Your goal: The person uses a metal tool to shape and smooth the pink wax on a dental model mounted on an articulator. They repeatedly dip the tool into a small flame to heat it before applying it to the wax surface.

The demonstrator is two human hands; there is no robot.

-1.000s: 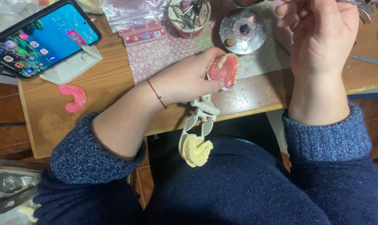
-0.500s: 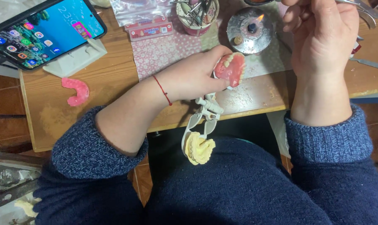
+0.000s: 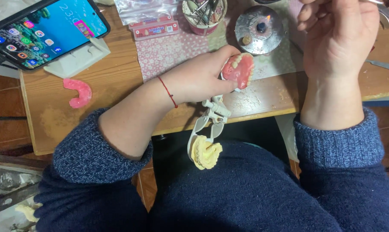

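Pink wax denture [image 3: 238, 69] on its white articulator [image 3: 211, 124] is sitting in my left hand [image 3: 199, 77], fingers gripping it above the desk edge. At two o'clock, my right hand [image 3: 338, 38] is pinching a metal instrument [image 3: 381, 6] beside the lit burner [image 3: 259, 28].

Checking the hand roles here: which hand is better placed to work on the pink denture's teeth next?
Probably the right hand: it holds a thin metal tool near the small flame, while the left hand is fully occupied gripping the pink denture.
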